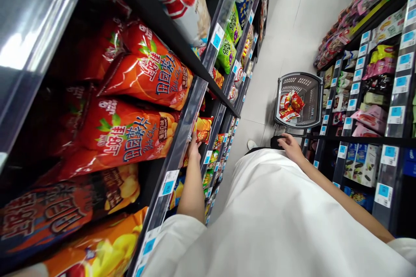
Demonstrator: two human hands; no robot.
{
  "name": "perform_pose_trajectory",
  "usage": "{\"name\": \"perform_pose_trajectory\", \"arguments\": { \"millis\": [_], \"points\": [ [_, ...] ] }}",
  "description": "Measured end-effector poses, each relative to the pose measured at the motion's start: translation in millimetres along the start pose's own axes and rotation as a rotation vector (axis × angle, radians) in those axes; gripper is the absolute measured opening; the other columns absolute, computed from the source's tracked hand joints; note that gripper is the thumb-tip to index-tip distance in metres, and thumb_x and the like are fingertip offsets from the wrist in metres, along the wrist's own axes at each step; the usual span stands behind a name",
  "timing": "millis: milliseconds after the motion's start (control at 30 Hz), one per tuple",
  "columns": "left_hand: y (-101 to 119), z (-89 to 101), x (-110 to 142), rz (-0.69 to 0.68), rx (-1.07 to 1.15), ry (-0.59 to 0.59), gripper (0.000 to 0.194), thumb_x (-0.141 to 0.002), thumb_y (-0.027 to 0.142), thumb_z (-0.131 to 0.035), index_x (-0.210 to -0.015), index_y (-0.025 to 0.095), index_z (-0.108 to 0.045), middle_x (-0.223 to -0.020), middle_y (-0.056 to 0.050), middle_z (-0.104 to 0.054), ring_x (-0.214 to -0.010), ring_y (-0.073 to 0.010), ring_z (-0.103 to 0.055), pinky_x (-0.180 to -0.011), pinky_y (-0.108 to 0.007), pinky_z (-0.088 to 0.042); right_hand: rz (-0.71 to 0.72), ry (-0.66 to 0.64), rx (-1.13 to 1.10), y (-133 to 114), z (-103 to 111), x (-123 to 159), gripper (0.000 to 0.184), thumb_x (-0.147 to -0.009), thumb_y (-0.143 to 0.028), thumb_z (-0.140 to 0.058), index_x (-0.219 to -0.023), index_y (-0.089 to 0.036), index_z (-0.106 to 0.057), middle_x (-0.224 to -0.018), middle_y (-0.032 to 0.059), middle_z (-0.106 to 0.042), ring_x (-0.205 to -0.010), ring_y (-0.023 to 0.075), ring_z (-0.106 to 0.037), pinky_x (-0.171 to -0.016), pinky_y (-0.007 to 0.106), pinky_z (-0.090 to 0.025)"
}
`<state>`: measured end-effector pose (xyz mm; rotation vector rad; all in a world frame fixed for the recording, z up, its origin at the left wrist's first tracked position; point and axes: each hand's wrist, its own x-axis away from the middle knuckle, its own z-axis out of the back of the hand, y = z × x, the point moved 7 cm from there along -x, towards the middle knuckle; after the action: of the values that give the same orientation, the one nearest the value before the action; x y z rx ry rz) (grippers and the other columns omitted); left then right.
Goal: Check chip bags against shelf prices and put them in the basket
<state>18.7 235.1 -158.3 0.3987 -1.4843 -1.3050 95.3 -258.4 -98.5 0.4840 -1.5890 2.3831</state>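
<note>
Hands are well apart, and whether either one grips cannot be told for certain. The left hand [194, 149] reaches past a clear shelf divider [183, 138] to the edge of an orange-yellow chip bag [204, 129] at centre frame, while the right hand [291, 148] rests by the black handle [277, 142] of a grey shopping basket [300, 78], right of centre, holding red snack packets [291, 106].

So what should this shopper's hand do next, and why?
Probably the left hand should close its fingers on the orange snack bag, since they already reach past the shelf edge beside it. The right hand is by the wheeled basket, which holds red snack bags.
</note>
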Motion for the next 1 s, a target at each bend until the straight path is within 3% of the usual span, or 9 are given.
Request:
{"name": "perform_pose_trajectory", "arguments": {
  "millis": [200,600,833,1000],
  "points": [
    [1.7,2.3,4.1,-0.032,0.026,0.011,0.051,-0.091,0.03,-0.073,-0.134,0.009,-0.056,-0.142,-0.019,-0.057,-0.124,-0.028,-0.062,-0.102,-0.048,-0.057,-0.007,-0.001,-0.005,-3.7,1.5,-1.3,0.048,-0.081,-0.053,-0.064,-0.118,-0.021,-0.058,-0.092,0.004,-0.07,-0.084,0.023,-0.066,-0.084,0.042,-0.053],
    [5.5,-8.7,3.3,-0.033,0.122,-0.059,0.055,-0.085,0.029,-0.076,-0.138,0.025,-0.06,-0.144,-0.012,-0.058,-0.134,-0.0276,-0.056,-0.103,-0.046,-0.056,-0.015,-0.018,-0.004,-10.3,4.0,-5.8,0.046,-0.08,-0.051,-0.064,-0.115,-0.021,-0.059,-0.089,0.0029,-0.069,-0.082,0.0227,-0.066,-0.084,0.042,-0.053],
    [5.6,-13.0,7.5,-0.03,0.151,-0.034,0.058,-0.081,0.023,-0.08,-0.135,0.022,-0.059,-0.139,-0.014,-0.062,-0.131,-0.0282,-0.058,-0.102,-0.045,-0.057,-0.023,-0.016,-0.008,-10.4,7.3,-9.5,0.045,-0.079,-0.05,-0.065,-0.113,-0.022,-0.059,-0.089,0.0025,-0.07,-0.083,0.0231,-0.068,-0.085,0.043,-0.053],
    [-10.7,-16.3,17.2,-0.019,0.129,0.02,0.066,-0.077,0.015,-0.08,-0.136,0.022,-0.05,-0.138,-0.017,-0.061,-0.126,-0.0265,-0.062,-0.097,-0.043,-0.059,-0.027,-0.01,-0.014,-10.2,11.3,-10.4,0.045,-0.078,-0.049,-0.066,-0.114,-0.022,-0.06,-0.091,0.0029,-0.07,-0.084,0.0231,-0.069,-0.087,0.043,-0.053]
  ]
}}
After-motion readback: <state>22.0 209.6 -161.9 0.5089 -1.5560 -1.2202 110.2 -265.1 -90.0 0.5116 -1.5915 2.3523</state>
